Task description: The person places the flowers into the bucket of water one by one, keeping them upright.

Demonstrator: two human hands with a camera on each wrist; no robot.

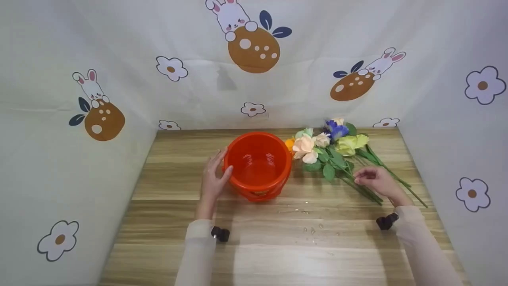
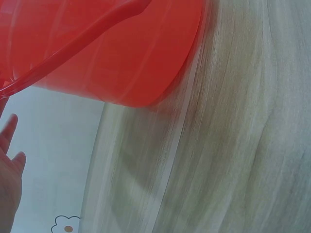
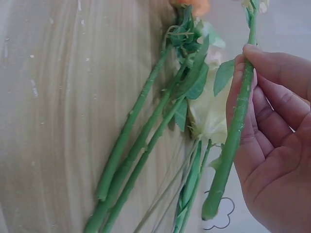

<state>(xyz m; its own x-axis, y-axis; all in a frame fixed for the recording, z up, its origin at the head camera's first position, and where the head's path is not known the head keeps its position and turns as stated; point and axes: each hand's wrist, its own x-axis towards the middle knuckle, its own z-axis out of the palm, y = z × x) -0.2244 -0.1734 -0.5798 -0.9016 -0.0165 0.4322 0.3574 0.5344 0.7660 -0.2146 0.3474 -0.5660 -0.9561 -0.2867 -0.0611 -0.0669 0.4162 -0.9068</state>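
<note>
An orange-red bucket [image 1: 260, 186] stands upright on the table, its open top facing up and its inside bare. My left hand [image 1: 213, 172] is at the bucket's left side, fingers extended and fingertips right at the rim. In the left wrist view, the bucket's handle [image 2: 77, 46] slants down its side. My right hand [image 3: 277, 107] pinches the green stem [image 3: 238, 119] of a flower between thumb and fingers. Several other flowers lie right of the bucket, including a peach bloom [image 1: 304, 147], a blue-purple bloom [image 1: 336, 129] and a yellow-green bloom [image 1: 351, 143].
Drops of water [image 1: 312, 229] are scattered over the wooden table [image 1: 278, 254] in front of the bucket. A pale curtain [image 1: 190, 99] printed with rabbits and flowers encloses the back and both sides. Loose stems [image 1: 397, 180] reach toward the right table edge.
</note>
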